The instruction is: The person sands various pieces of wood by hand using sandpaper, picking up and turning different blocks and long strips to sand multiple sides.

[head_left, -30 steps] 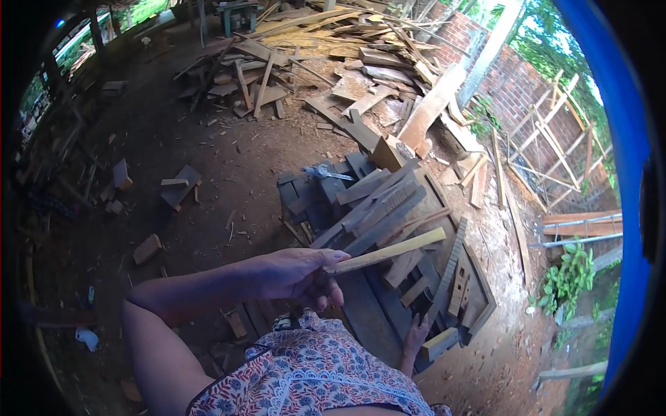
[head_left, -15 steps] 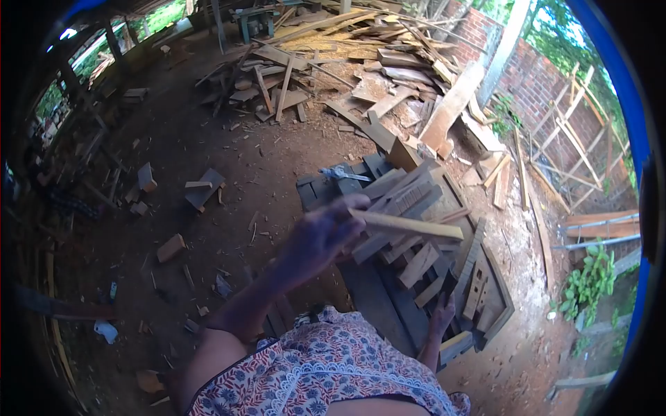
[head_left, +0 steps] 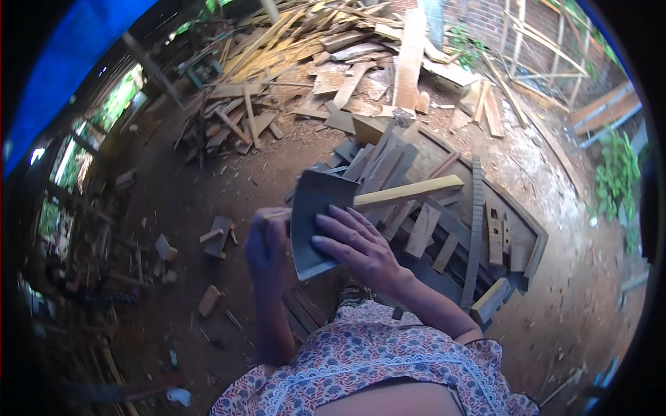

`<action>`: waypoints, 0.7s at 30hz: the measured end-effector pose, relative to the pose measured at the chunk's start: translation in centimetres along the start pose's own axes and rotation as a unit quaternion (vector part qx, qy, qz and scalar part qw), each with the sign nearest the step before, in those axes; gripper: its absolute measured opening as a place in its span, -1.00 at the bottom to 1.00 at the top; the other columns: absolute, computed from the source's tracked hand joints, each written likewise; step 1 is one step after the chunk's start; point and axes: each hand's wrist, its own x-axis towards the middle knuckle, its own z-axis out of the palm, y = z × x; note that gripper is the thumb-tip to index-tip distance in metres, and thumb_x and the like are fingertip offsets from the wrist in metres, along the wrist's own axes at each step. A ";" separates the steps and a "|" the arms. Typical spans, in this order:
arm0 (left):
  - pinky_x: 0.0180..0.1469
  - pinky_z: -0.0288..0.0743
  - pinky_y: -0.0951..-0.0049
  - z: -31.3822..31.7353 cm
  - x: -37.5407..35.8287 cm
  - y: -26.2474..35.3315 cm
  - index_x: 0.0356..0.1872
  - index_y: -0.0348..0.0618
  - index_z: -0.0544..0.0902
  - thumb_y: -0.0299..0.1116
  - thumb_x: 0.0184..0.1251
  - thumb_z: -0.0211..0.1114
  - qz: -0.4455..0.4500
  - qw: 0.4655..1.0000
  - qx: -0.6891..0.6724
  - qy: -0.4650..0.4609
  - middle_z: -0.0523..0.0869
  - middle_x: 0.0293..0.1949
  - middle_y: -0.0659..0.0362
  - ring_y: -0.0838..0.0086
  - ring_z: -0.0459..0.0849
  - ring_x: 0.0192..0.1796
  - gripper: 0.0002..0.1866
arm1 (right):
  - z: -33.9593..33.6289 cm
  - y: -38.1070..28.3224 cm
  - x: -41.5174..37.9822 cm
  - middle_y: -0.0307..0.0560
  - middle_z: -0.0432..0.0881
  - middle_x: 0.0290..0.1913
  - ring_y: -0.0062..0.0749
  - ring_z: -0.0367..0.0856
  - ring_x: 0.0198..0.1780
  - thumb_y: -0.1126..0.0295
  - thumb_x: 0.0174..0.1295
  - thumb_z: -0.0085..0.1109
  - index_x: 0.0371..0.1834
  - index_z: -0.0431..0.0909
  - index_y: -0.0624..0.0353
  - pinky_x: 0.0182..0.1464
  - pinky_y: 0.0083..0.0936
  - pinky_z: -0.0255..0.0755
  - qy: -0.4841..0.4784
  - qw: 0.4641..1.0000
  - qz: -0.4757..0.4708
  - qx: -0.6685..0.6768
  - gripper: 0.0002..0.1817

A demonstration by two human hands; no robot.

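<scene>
My left hand (head_left: 269, 239) is closed around the left end of a pale wooden strip (head_left: 409, 193), held up in front of me. A dark grey, curved sheet of sandpaper (head_left: 312, 208) hangs across the strip and hides part of its left half. My right hand (head_left: 357, 246) grips the sheet against the strip, its fingers lying over the grey face; the thumb is hidden. Below and beyond the hands is a dark wooden bench (head_left: 423, 274) with several wood offcuts (head_left: 423, 229) piled on it.
A long notched wooden bar (head_left: 475, 229) and a block with holes (head_left: 494, 236) lie at the bench's right. Scrap boards (head_left: 347, 52) are heaped on the dirt floor ahead. Loose blocks (head_left: 209, 301) lie to the left, and a green plant (head_left: 616, 173) grows at the right.
My right hand has come up from the bench's right side with the sandpaper and set it on the strip. My left hand moved left and now grips the strip's left end.
</scene>
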 end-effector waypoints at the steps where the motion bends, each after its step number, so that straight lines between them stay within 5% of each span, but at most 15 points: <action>1: -0.24 0.51 0.47 -0.1 0.1 -0.3 -0.19 -0.27 0.51 -0.22 0.45 -0.01 0.007 1.000 -0.005 -0.011 0.62 -0.34 0.11 0.52 0.64 -0.34 -0.71 | 0.6 1.5 -0.8 -0.05 0.43 0.25 -0.15 0.33 0.32 0.55 0.11 0.11 0.14 0.47 0.02 0.39 -0.16 0.14 0.005 1.000 -0.007 -0.010 -0.54; 3: -0.23 0.51 0.44 -0.1 0.2 -1.3 -0.21 -0.27 0.49 -0.15 0.48 -0.06 -0.123 0.986 -0.110 -0.014 0.61 -0.36 0.12 0.50 0.63 -0.37 -0.66 | 1.2 5.1 -2.9 -0.05 0.42 0.25 -0.18 0.31 0.33 0.55 0.09 0.11 0.13 0.47 0.06 0.38 -0.16 0.15 0.020 0.999 0.036 -0.024 -0.54; 6: -0.27 0.51 0.45 0.2 0.9 -3.1 -0.23 -0.26 0.48 -0.09 0.49 -0.11 -0.122 0.986 -0.109 0.022 0.59 -0.40 0.12 0.48 0.61 -0.41 -0.61 | 1.3 14.7 -10.0 0.04 0.52 0.12 -0.11 0.46 0.20 0.65 0.04 0.03 0.02 0.51 0.17 0.28 -0.36 0.29 0.100 0.956 0.251 -0.112 -0.58; 7: -0.27 0.51 0.45 -0.1 1.2 -4.0 -0.23 -0.26 0.48 -0.09 0.49 -0.11 -0.122 0.986 -0.113 0.017 0.59 -0.40 0.12 0.48 0.61 -0.41 -0.61 | 0.8 16.8 -13.2 0.10 0.53 0.11 -0.12 0.48 0.19 0.63 0.12 0.00 0.09 0.47 0.21 0.24 -0.38 0.31 0.183 0.910 0.371 -0.017 -0.59; 9: -0.24 0.53 0.48 -0.2 1.6 -6.1 -0.15 -0.26 0.47 0.02 0.46 -0.10 -0.177 0.978 -0.108 0.039 0.54 -0.27 0.11 0.46 0.60 -0.37 -0.53 | -2.2 15.6 -16.4 0.14 0.52 0.12 -0.12 0.48 0.19 0.59 0.24 -0.07 0.15 0.43 0.24 0.21 -0.37 0.32 0.189 0.863 0.461 -0.088 -0.62; 16: -0.11 0.56 0.43 2.2 3.3 -10.7 -0.14 -0.24 0.40 0.07 0.46 -0.13 -0.254 0.930 -0.188 0.188 0.49 -0.24 0.10 0.41 0.62 -0.25 -0.51 | -4.2 8.2 -28.3 0.19 0.54 0.09 -0.09 0.51 0.15 0.46 0.36 -0.12 0.19 0.39 0.26 0.16 -0.40 0.32 0.146 0.795 0.561 -0.177 -0.65; 18: -0.05 0.55 0.40 2.6 3.5 -11.7 -0.14 -0.22 0.39 0.11 0.44 -0.12 -0.236 0.932 -0.201 0.189 0.48 -0.24 0.11 0.39 0.62 -0.23 -0.50 | -4.2 6.9 -30.0 0.08 0.58 0.04 -0.34 0.54 0.07 0.40 0.38 -0.11 0.22 0.38 0.26 0.12 -0.49 0.32 0.212 0.728 0.635 -0.149 -0.62; 21: 0.05 0.52 0.33 4.5 4.3 -12.0 -0.19 -0.18 0.38 0.17 0.40 -0.12 -0.192 0.896 -0.310 0.253 0.47 -0.29 0.14 0.36 0.62 -0.22 -0.48 | -3.6 5.6 -30.3 0.17 0.60 -0.05 -0.34 0.58 -0.08 0.39 0.38 -0.10 0.22 0.38 0.24 -0.01 -0.48 0.37 0.231 0.731 0.624 -0.152 -0.63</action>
